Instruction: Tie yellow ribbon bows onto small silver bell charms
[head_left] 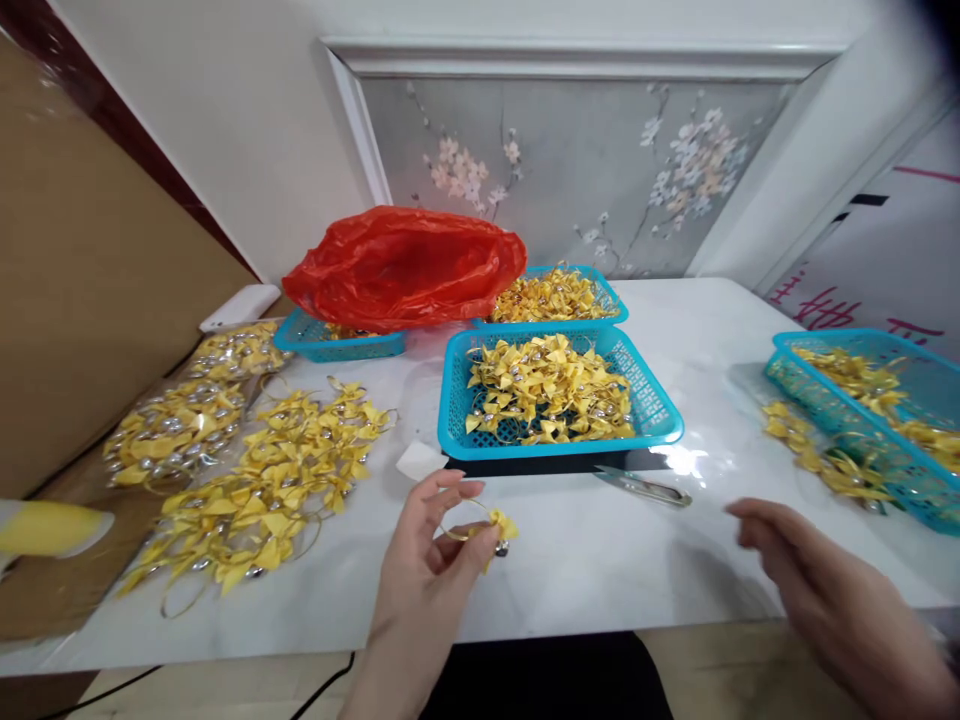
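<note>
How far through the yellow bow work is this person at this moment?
Done, apparently: a big pile of bows lies loose on the table. In hand: the left hand pinches one bow on a ring; the right hand is empty. Left: the middle basket remains full.

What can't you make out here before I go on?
Head view only:
- Right hand: motion-blurred; grip unclear.
- Far-left basket: contents mostly hidden by the red bag.
- Right basket: cut off by the frame edge.
- Bow ring in left hand: details too small.
</note>
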